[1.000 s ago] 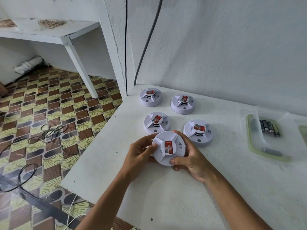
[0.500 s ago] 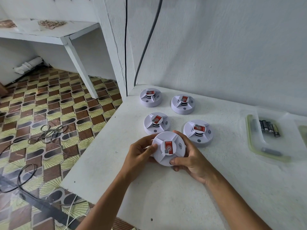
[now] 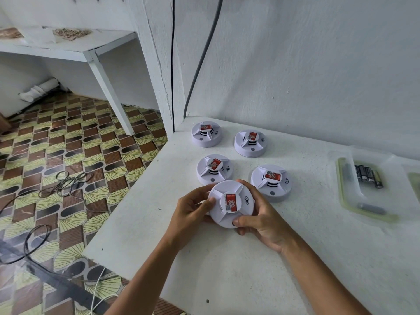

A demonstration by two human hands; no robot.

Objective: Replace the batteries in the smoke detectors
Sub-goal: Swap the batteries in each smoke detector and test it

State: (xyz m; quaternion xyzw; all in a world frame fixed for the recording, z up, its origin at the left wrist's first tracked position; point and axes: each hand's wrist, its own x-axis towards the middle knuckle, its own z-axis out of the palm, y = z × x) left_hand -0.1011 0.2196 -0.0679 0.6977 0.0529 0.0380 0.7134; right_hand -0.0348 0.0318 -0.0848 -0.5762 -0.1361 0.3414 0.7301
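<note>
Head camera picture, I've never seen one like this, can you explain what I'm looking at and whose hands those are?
The camera sits on a person's head, looking down at their own bare hands; there is no machine. The left hand and right hand both grip one white smoke detector, red label up, over a white table. Four more detectors sit behind it. To the right, a clear tray holds batteries.

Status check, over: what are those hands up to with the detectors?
Both hands, left and right, grip one detector, lid still on. Four more wait behind. Batteries in tray, right. Nothing in the way.
</note>
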